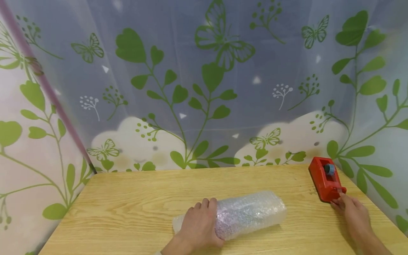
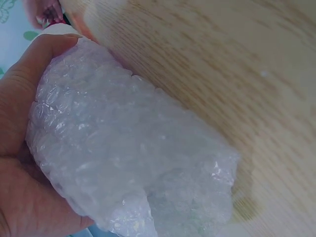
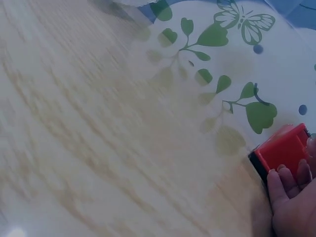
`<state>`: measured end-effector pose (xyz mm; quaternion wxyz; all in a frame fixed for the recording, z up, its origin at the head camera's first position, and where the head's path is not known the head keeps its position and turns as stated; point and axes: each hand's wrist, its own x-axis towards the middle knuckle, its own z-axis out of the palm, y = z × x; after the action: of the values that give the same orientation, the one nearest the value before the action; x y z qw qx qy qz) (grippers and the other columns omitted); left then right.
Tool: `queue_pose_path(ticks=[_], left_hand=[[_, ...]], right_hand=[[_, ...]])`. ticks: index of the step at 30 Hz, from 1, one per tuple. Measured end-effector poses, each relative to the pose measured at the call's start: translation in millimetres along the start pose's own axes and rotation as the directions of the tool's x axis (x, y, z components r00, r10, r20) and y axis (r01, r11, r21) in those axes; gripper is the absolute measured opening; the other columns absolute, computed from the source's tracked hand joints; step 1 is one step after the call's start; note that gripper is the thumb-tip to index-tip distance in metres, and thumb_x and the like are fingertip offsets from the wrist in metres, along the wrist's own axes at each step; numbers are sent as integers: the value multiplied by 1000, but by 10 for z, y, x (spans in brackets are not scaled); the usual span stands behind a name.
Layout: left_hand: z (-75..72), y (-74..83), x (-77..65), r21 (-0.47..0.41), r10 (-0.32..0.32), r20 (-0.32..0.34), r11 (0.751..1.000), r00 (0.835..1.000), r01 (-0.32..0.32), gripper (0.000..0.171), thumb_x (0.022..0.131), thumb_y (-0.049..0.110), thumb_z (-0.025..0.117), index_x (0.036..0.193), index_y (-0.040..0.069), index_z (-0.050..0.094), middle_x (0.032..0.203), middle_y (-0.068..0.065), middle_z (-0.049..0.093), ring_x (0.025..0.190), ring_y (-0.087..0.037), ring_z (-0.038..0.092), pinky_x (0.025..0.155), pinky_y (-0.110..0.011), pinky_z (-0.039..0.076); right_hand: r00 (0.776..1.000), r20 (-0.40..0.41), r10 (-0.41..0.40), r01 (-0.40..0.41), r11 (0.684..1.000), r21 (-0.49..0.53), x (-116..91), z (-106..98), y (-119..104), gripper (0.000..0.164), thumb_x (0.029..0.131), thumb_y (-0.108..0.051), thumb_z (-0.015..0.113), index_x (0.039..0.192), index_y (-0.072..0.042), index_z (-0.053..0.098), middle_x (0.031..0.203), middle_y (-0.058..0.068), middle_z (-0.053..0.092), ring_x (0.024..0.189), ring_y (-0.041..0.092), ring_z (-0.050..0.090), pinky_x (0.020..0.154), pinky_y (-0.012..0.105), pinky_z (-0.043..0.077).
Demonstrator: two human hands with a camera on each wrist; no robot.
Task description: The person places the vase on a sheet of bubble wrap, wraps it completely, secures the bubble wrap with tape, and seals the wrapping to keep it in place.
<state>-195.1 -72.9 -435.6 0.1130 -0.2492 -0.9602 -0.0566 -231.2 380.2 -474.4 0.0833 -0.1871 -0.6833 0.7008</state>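
Observation:
A roll of bubble wrap (image 1: 251, 212), with something pinkish-purple showing through it, lies across the table. My left hand (image 1: 200, 225) grips it near its left end, fingers over the top and thumb along the near side. The left wrist view shows the bubbly plastic (image 2: 123, 133) and its loose edge close up. At the right, a red tape dispenser (image 1: 325, 180) holds a small roll of tape (image 1: 329, 169). My right hand (image 1: 355, 212) is at its cutter end, thumb and forefinger pinching at the tape's end; the other fingers (image 3: 279, 185) lie against the dispenser's front.
The wood-grain table (image 1: 134, 191) runs back to a hanging curtain (image 1: 191, 106) printed with leaves and butterflies. The curtain also closes in both sides. A pinkish pole (image 1: 60, 109) slants down to the table's back left corner.

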Motion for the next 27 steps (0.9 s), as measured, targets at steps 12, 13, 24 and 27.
queue_pose_path(ticks=[12, 13, 24, 27], left_hand=[[1, 4, 3, 4, -2, -2, 1000, 1000, 2, 77, 51, 55, 80, 100, 8, 45, 78, -1, 43, 62, -14, 44, 50, -27, 38], [2, 4, 3, 4, -1, -2, 1000, 1000, 1, 77, 51, 55, 80, 100, 8, 45, 78, -1, 43, 62, -14, 44, 50, -27, 38], [0, -2, -2, -23, -10, 1, 1000, 1000, 10, 75, 52, 53, 80, 99, 8, 45, 78, -1, 42, 62, -14, 42, 50, -27, 39], [2, 0, -3, -24, -9, -3, 1000, 1000, 8, 74, 51, 53, 80, 99, 8, 45, 78, -1, 42, 61, -14, 41, 49, -27, 38]], right_hand=[[999, 39, 10, -13, 997, 76, 11, -32, 56, 49, 93, -46, 51, 100, 2, 46, 80, -11, 59, 73, 0, 64, 69, 17, 51], [999, 47, 1, -4, 998, 57, 10, -38, 59, 49, 94, -46, 50, 100, 2, 46, 79, -12, 60, 73, -1, 64, 69, 16, 51], [999, 39, -14, 13, 1000, 18, 7, -40, 66, 40, 93, -44, 54, 93, -5, 56, 78, -18, 63, 74, -7, 61, 65, 11, 49], [1000, 24, 9, -8, 1000, -30, 13, -36, 56, 48, 92, -49, 52, 99, -1, 53, 78, -19, 61, 74, -8, 59, 65, 11, 48]])
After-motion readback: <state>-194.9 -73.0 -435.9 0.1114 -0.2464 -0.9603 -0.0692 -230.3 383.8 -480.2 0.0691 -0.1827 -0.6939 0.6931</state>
